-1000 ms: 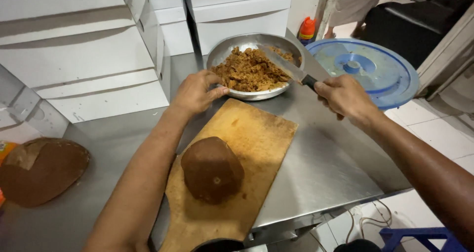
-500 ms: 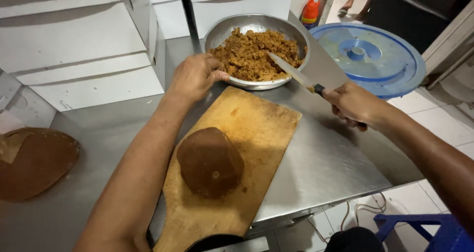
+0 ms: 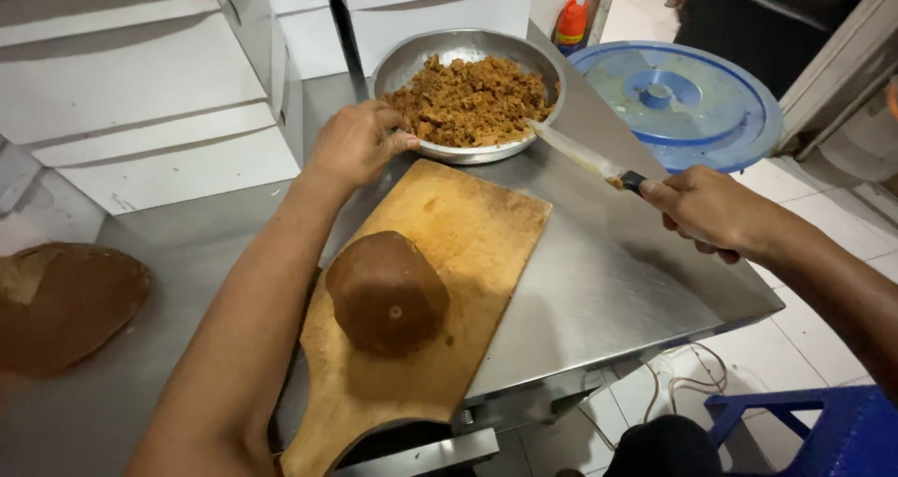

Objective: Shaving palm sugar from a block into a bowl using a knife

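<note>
Head view: right hand (image 3: 706, 210) closed around the handle of a kitchen knife (image 3: 585, 154), blade tip reaching toward the rim of the steel bowl (image 3: 402, 61). Left hand (image 3: 360, 140), fingers loosely curled and holding nothing, touches the bowl's near edge. Brown rounded block (image 3: 385, 292) (dome-shaped) sits on the wooden cutting board (image 3: 468, 224), beside the left forearm.
</note>
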